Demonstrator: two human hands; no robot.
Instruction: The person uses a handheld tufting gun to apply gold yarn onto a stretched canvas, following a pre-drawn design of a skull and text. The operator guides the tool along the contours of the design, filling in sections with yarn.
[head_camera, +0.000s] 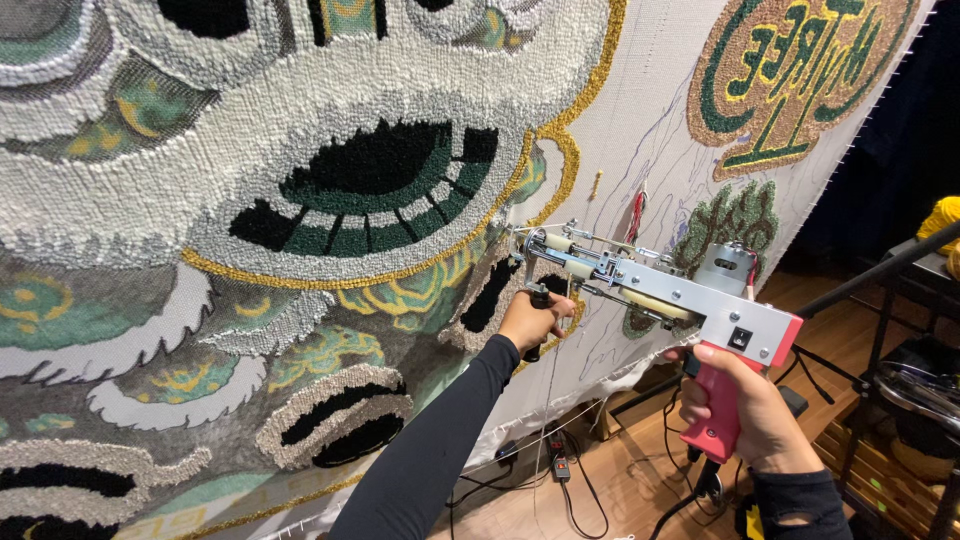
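Tufting gun (655, 290) tip against stretched cloth (640, 110); tufted rug area (300, 200) left of it; cables (560, 480) on floor (630, 490) below.

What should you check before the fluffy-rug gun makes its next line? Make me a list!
1. Right hand wrapped round the pink grip: ok.
2. Left hand on the black front handle: ok.
3. Tufting gun tip against the backing cloth: ok, it looks pressed in.
4. Yarn feeding freely into the tip: cannot tell.
5. Power cord away from feet: cannot tell.
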